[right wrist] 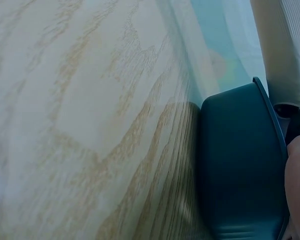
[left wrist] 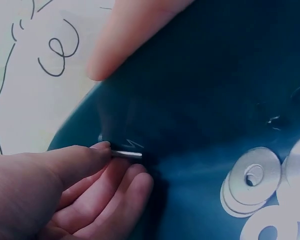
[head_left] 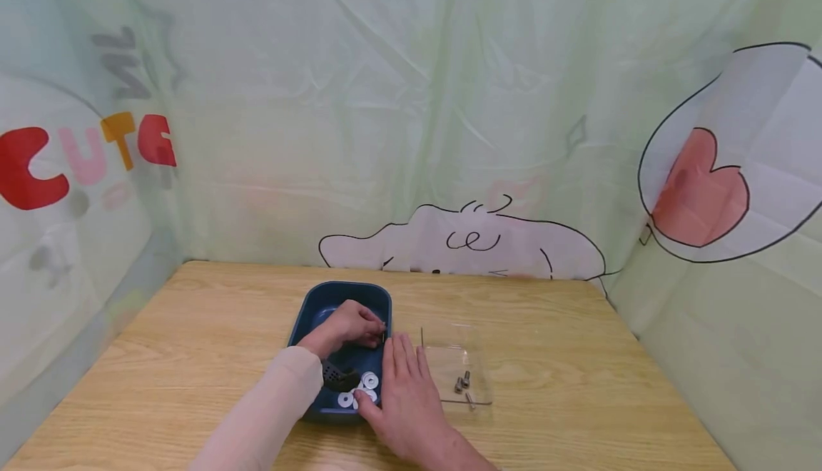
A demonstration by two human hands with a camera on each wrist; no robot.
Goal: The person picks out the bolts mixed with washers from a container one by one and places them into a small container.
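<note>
My left hand [head_left: 349,325] is inside the dark blue bin [head_left: 356,287], near its right wall. Its thumb and forefinger pinch a thin silver metal pin [left wrist: 127,154]; one end is hidden between the fingertips. My right hand [head_left: 411,403] rests along the bin's right rim with straight fingers, the thumb reaching over the near corner by the washers. In the right wrist view, only part of the right hand [right wrist: 298,185] shows beside the rim. Several flat silver washers [left wrist: 255,175] lie overlapping in the near end of the bin.
Just right of the bin stands a shallow clear tray [head_left: 478,399] with a few metal bolts [head_left: 462,382] near its front. A wooden table [head_left: 565,371] carries everything. Printed curtains [head_left: 270,135] hang behind and at both sides.
</note>
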